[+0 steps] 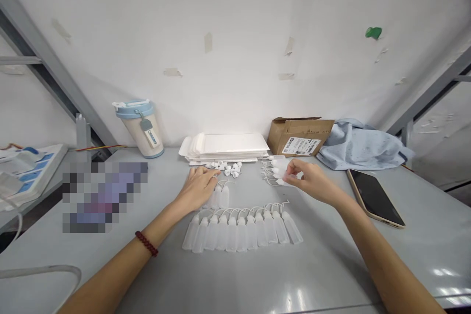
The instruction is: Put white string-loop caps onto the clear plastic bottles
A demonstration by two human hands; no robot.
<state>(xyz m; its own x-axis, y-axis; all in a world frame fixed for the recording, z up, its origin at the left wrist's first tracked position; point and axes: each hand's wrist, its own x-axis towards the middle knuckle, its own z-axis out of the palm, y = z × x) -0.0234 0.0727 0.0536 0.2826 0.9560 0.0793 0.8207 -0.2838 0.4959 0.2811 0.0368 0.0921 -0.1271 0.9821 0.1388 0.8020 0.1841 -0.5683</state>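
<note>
My left hand (198,187) lies low over the table, fingers stretched forward beside a small pile of white caps (228,170). Partly under its edge are a few small translucent plastic bottles (222,197). Closer to me, a row of several similar bottles (231,234) lies side by side, thin white tubes curving from their necks. On the right, my right hand (309,180) pinches a translucent bottle at the edge of a further group of bottles (276,167). Its fingers partly hide that bottle.
Behind the bottles sits a stack of flat white packaging (228,144). A cardboard box (300,135) and blue cloth (362,147) stand back right, with a phone (375,198) in front. A tumbler (142,130) is back left, near a blurred-out item (106,196). A pale cable (44,270) crosses front left.
</note>
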